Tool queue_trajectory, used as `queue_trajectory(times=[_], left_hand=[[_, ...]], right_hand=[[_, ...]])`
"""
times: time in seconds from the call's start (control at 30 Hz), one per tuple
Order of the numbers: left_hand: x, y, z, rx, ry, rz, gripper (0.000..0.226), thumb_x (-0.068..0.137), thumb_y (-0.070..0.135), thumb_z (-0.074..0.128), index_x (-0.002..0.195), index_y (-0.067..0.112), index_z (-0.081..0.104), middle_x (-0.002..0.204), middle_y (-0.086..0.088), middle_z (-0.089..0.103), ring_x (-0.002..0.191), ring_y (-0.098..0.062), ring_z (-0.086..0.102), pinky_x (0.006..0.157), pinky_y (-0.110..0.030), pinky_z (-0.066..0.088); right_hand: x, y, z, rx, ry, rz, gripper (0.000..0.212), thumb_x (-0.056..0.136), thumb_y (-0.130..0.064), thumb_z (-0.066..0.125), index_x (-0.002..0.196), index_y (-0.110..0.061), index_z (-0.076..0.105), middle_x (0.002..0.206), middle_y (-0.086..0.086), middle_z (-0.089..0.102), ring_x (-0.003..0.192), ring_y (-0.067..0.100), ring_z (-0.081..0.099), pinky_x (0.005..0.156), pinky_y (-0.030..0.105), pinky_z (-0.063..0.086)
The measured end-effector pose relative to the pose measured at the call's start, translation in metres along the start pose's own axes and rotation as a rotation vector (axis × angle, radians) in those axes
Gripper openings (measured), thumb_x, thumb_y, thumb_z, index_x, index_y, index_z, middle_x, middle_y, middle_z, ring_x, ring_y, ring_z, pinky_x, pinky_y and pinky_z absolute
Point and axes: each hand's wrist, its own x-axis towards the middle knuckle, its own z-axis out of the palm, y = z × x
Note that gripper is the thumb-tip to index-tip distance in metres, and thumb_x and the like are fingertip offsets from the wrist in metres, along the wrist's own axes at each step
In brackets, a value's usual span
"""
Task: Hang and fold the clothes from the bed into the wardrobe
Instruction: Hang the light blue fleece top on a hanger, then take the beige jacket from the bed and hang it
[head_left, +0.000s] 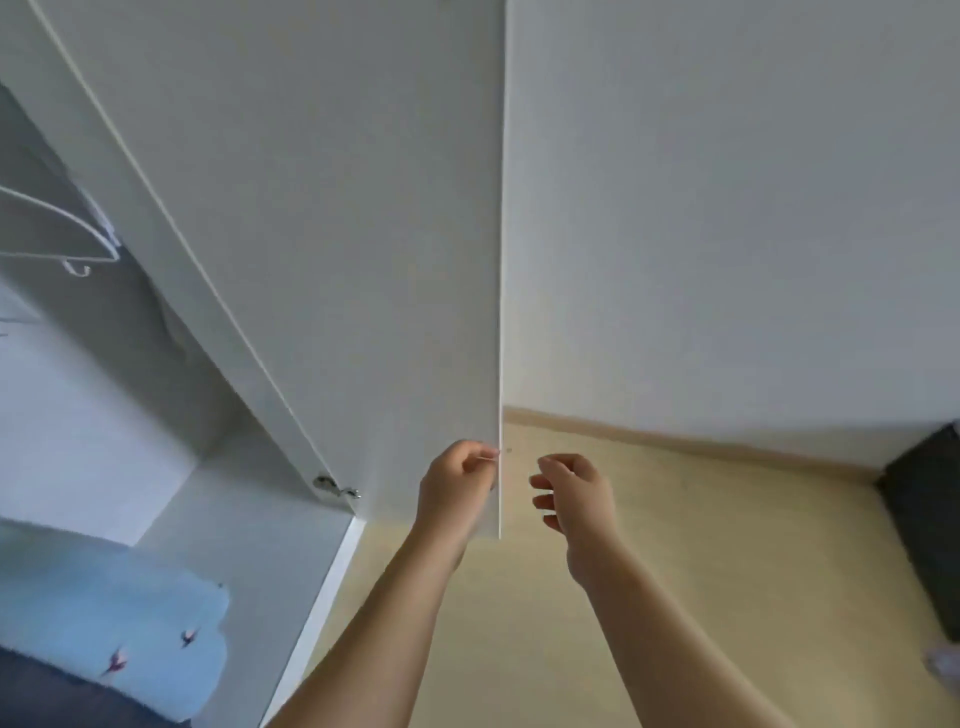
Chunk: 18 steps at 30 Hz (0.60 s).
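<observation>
Left hand (457, 480) pinches wardrobe door (363, 260) edge | right hand (574, 499) seemingly empty

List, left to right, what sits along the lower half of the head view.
Folded blue cloth → door hinge → left hand → wardrobe door edge → right hand → dark object by the wall.

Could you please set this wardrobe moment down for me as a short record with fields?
Wardrobe door: swung open, its thin free edge facing the camera
Left hand: grips the door's free edge near the bottom
Right hand: just right of that edge, not touching it, fingers loosely curled, holding nothing
Hanger: white, hanging inside, upper left
Light-blue cloth: lower left, small bird prints, lying on dark fabric
Hinge: metal, at the door's lower inner corner
</observation>
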Motion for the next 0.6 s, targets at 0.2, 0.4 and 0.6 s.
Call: queue_trajectory(times=[0.2,0.4,0.6], left_hand=[[-0.053,0.011,0.165,0.054,-0.346,-0.071,0.012,0.087,0.014,0.054,0.086,0.022,0.063,0.078,0.003,0.063,0.077,-0.016,0.060,0.064,-0.025,0.041],[-0.113,0.024,0.290,0.165,-0.643,-0.077,0.018,0.085,0.008,0.053,0.078,0.023,0.060,0.073,0.002,0.058,0.067,-0.013,0.054,0.058,-0.023,0.039],[-0.151,0.036,0.386,0.226,-0.841,-0.120,0.022,0.087,0.005,0.049,0.077,0.022,0.058,0.073,0.003,0.059,0.059,-0.008,0.053,0.054,-0.021,0.035]], right_hand=[[-0.024,0.042,-0.187,0.106,0.328,0.120,0.011,0.090,-0.013,0.050,0.081,-0.016,0.056,0.073,0.000,0.058,0.056,0.012,0.048,0.051,0.022,0.035],[-0.057,0.086,-0.312,0.289,0.596,0.246,0.011,0.090,-0.014,0.050,0.080,-0.014,0.054,0.074,0.001,0.058,0.056,0.014,0.048,0.052,0.023,0.035],[-0.079,0.118,-0.390,0.496,0.780,0.333,0.010,0.090,-0.013,0.050,0.081,-0.014,0.055,0.072,0.002,0.056,0.054,0.015,0.045,0.052,0.022,0.033]])
